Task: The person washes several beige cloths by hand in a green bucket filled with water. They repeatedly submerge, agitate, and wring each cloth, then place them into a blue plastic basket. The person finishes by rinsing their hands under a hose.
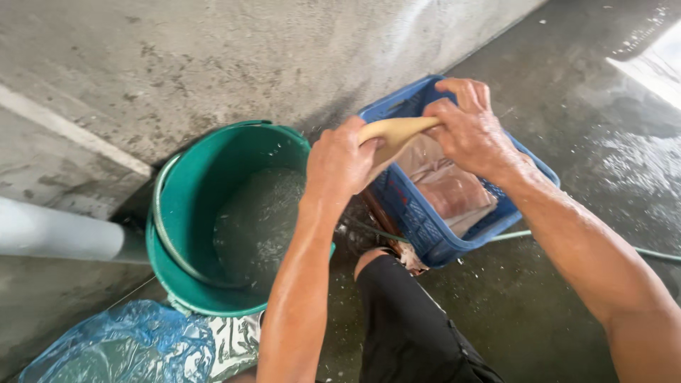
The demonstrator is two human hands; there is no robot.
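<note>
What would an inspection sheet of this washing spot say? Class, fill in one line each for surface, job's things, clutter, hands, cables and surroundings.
Surface: wet grey concrete floor.
Job's things: tan cloth, twisted between both hands above the blue crate; more wet cloth lies inside the crate; green bucket holds sudsy water.
Clutter: crumpled blue plastic bag beside the bucket.
Hands: left hand and right hand both shut on the tan cloth.
Cables: thin green hose runs across the floor behind the crate.
Surroundings: concrete wall; grey pipe at left.
</note>
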